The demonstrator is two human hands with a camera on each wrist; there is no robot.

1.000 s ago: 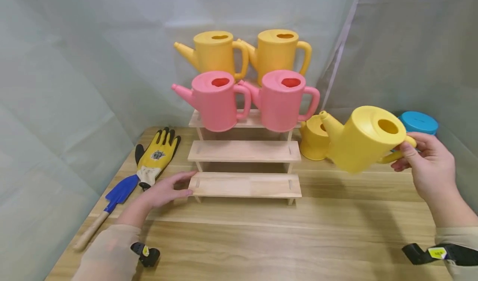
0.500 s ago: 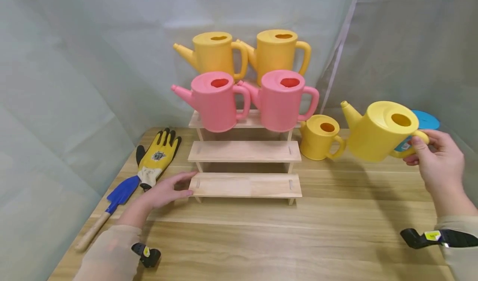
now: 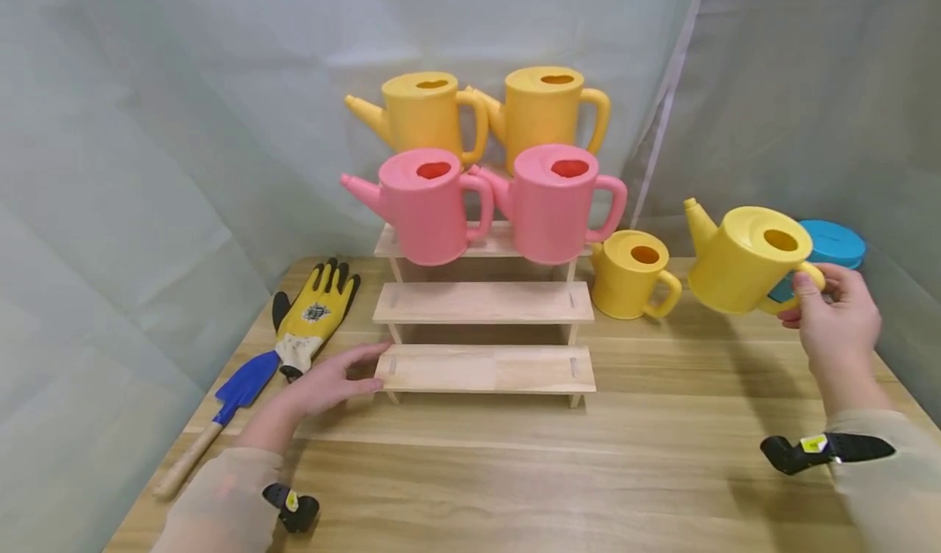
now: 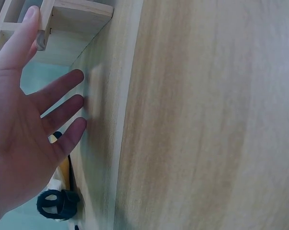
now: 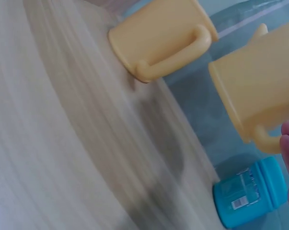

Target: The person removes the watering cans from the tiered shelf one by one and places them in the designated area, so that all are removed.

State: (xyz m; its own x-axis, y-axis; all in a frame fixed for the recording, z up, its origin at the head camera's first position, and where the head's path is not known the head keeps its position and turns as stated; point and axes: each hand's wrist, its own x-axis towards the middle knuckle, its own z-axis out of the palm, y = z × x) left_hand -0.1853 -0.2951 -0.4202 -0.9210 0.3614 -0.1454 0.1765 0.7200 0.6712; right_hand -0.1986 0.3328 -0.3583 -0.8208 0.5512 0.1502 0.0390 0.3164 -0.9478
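By its handle, my right hand (image 3: 838, 312) grips a yellow watering can (image 3: 746, 263), held above the table at the right with its spout pointing up and left. The can (image 5: 259, 81) hangs clear of the wood in the right wrist view. At the left end of the lowest step of a wooden tiered stand (image 3: 485, 369), my left hand (image 3: 331, 383) touches the edge with thumb and a finger. Its other fingers (image 4: 63, 112) spread straight in the left wrist view. Two pink watering cans (image 3: 426, 210) and two orange-yellow ones (image 3: 544, 112) stand on the upper tiers.
Another yellow watering can (image 3: 628, 279) stands on the table right of the stand. A blue-lidded jar (image 3: 831, 247) is behind the right hand. At the left lie a yellow-black work glove (image 3: 312, 312) and a blue trowel (image 3: 246, 380). Grey cloth (image 3: 220, 87) hangs behind.
My right hand has carried the yellow watering can to the right, then slightly back left, uncovering the other yellow can on the table. The left hand stays at the step's end.
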